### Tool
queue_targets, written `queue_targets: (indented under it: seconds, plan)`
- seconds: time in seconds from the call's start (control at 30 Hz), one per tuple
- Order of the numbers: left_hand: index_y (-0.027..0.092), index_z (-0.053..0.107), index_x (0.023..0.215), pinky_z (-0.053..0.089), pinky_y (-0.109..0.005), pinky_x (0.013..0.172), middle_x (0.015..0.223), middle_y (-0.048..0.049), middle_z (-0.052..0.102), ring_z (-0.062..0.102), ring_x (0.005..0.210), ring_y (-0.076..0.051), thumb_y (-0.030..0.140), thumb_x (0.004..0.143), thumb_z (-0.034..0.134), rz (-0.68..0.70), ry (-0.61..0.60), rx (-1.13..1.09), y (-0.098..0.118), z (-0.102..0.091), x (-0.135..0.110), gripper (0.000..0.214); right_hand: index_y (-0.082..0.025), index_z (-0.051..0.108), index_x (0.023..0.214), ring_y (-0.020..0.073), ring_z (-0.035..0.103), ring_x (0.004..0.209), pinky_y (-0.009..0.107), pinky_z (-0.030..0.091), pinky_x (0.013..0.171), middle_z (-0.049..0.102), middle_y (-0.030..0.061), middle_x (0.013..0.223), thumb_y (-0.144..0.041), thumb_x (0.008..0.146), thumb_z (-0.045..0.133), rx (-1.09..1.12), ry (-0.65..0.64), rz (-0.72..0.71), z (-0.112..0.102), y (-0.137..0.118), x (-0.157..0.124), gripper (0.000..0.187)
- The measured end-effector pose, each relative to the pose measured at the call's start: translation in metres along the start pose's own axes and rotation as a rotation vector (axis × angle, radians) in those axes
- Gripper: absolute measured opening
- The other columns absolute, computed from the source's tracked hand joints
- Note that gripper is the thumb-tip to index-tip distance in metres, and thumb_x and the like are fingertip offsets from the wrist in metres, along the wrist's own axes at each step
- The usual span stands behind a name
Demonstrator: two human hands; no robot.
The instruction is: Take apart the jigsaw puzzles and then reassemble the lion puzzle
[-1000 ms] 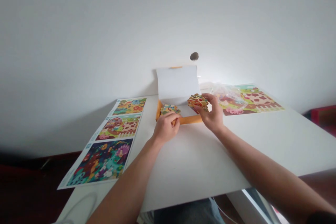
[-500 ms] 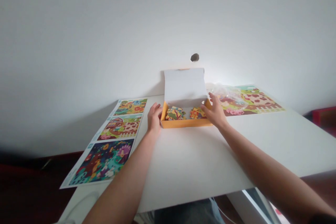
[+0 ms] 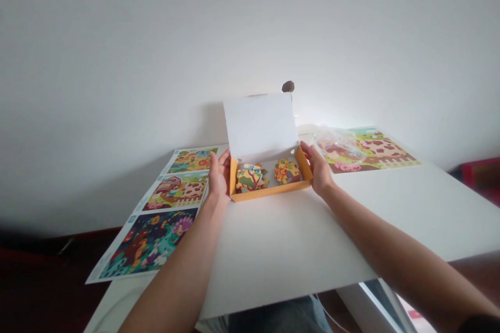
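A: From the head camera, where is the box seen?
B: The shallow yellow cardboard box point(image 3: 271, 191) is seen above the far middle part of the white tabletop point(image 3: 281, 255), between the two hands. Whether its base is raised or rested there cannot be told.

A: And how does it look?
B: Its plain white-lined lid point(image 3: 261, 122) is swung up and back, and yellow is shown along the side and front walls. It is set slightly askew — the front left corner is placed nearest the viewer. Inside, two piles of colourful jigsaw pieces are kept apart: a green-and-yellow pile point(image 3: 249, 178) at the left and an orange-and-yellow pile point(image 3: 286, 171) at the right.

A: How are the hands held?
B: The left hand point(image 3: 219, 174) is laid against the outer left wall with its fingers spread. The right hand point(image 3: 319, 170) is set against the right wall — whether that wall is pinched cannot be told.

A: What is placed around them?
B: A white sheet with three bright cartoon pictures point(image 3: 174, 193) is laid at the left; at the right, a farm-scene picture point(image 3: 386, 148) is partly covered by clear crumpled plastic point(image 3: 339, 141).
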State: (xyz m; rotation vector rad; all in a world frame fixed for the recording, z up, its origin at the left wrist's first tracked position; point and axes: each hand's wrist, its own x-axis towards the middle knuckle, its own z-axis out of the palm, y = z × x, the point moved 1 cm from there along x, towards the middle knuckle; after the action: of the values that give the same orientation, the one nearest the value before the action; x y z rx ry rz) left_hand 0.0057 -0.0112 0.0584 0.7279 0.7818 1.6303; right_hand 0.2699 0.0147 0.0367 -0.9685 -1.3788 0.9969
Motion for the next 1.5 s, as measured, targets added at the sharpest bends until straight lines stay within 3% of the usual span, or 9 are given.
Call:
queue_targets:
  seconds: [0.27, 0.53, 0.73, 0.9, 1.03, 1.13, 1.23, 1.37, 1.5]
  plan:
    - [0.018, 0.053, 0.061, 0.055, -0.037, 0.072, 0.095, -0.0078, 0.073, 0.069, 0.089, -0.027, 0.052, 0.068, 0.068, -0.046, 0.119, -0.010, -0.001, -0.013, 0.006, 0.038, -0.022, 0.046, 0.140, 0.0325, 0.066, 0.103, 0.052, 0.052, 0.088, 0.066, 0.0113, 0.122, -0.072, 0.088, 0.028, 0.198, -0.076, 0.127, -0.005, -0.008, 0.000, 0.074]
    - [0.016, 0.065, 0.084, 0.051, -0.030, 0.071, 0.099, -0.0049, 0.073, 0.067, 0.080, -0.020, 0.023, 0.055, 0.070, 0.054, 0.154, 0.124, -0.010, -0.012, 0.010, 0.030, -0.021, 0.060, 0.130, 0.0363, 0.030, 0.142, 0.050, 0.030, 0.114, 0.030, 0.0160, 0.154, -0.057, 0.074, 0.072, -0.599, -0.339, -0.299, -0.012, -0.031, -0.009, 0.068]
    - [0.017, 0.067, 0.095, 0.050, -0.031, 0.068, 0.102, -0.0053, 0.071, 0.066, 0.078, -0.021, 0.017, 0.049, 0.068, 0.033, 0.119, 0.257, -0.008, -0.013, 0.011, 0.047, -0.022, 0.059, 0.131, 0.0343, 0.044, 0.133, 0.050, 0.036, 0.111, 0.040, 0.0155, 0.148, -0.058, 0.076, 0.071, -0.721, -0.375, -0.404, -0.007, -0.034, -0.012, 0.067]
    - [0.015, 0.067, 0.091, 0.051, -0.030, 0.062, 0.093, -0.0051, 0.072, 0.065, 0.071, -0.020, 0.012, 0.045, 0.068, -0.003, 0.114, 0.248, -0.004, -0.006, 0.005, 0.047, -0.021, 0.066, 0.114, 0.0273, 0.062, 0.104, 0.043, 0.048, 0.093, 0.065, 0.0118, 0.113, -0.049, 0.093, 0.046, -0.741, 0.024, -0.312, -0.036, -0.043, 0.003, 0.040]
    - [0.016, 0.066, 0.097, 0.051, -0.030, 0.058, 0.086, -0.0029, 0.071, 0.065, 0.067, -0.020, 0.014, 0.049, 0.068, -0.064, 0.044, 0.253, -0.007, 0.002, -0.004, 0.047, -0.020, 0.048, 0.138, 0.0435, 0.041, 0.125, 0.061, 0.035, 0.098, 0.046, 0.0202, 0.137, -0.049, 0.071, 0.069, -1.063, 0.552, -0.159, -0.094, -0.043, 0.014, 0.075]
    - [0.017, 0.065, 0.101, 0.051, -0.030, 0.059, 0.084, -0.0023, 0.071, 0.066, 0.066, -0.020, 0.017, 0.055, 0.070, -0.116, -0.076, 0.263, -0.014, 0.010, -0.011, 0.046, -0.021, 0.050, 0.136, 0.0463, 0.039, 0.126, 0.065, 0.031, 0.097, 0.043, 0.0208, 0.141, -0.046, 0.064, 0.072, -1.205, 0.421, -0.050, -0.131, -0.024, 0.011, 0.079]
    - [0.018, 0.065, 0.109, 0.052, -0.032, 0.066, 0.091, -0.0046, 0.073, 0.068, 0.073, -0.022, 0.020, 0.062, 0.074, -0.182, -0.249, 0.296, -0.023, 0.018, -0.019, 0.048, -0.019, 0.070, 0.105, 0.0337, 0.057, 0.108, 0.051, 0.041, 0.094, 0.066, 0.0152, 0.113, -0.036, 0.079, 0.056, -1.125, 0.371, -0.062, -0.146, -0.006, 0.003, 0.035]
    - [0.020, 0.058, 0.128, 0.051, -0.037, 0.084, 0.112, -0.0111, 0.071, 0.069, 0.094, -0.026, 0.030, 0.072, 0.075, -0.200, -0.400, 0.309, -0.028, 0.025, -0.027, 0.059, -0.016, 0.072, 0.085, 0.0247, 0.064, 0.080, 0.037, 0.048, 0.078, 0.071, 0.0119, 0.084, -0.041, 0.089, 0.048, -0.946, 0.507, -0.196, -0.132, -0.012, -0.004, 0.034]
    - [0.029, 0.022, 0.153, 0.050, -0.043, 0.091, 0.125, -0.0143, 0.065, 0.068, 0.103, -0.028, 0.039, 0.079, 0.072, -0.196, -0.464, 0.319, -0.028, 0.031, -0.032, 0.090, -0.021, 0.073, 0.095, 0.0230, 0.068, 0.092, 0.035, 0.052, 0.083, 0.074, 0.0082, 0.098, -0.041, 0.092, 0.052, -0.724, 0.271, -0.457, -0.100, -0.035, -0.007, 0.029]
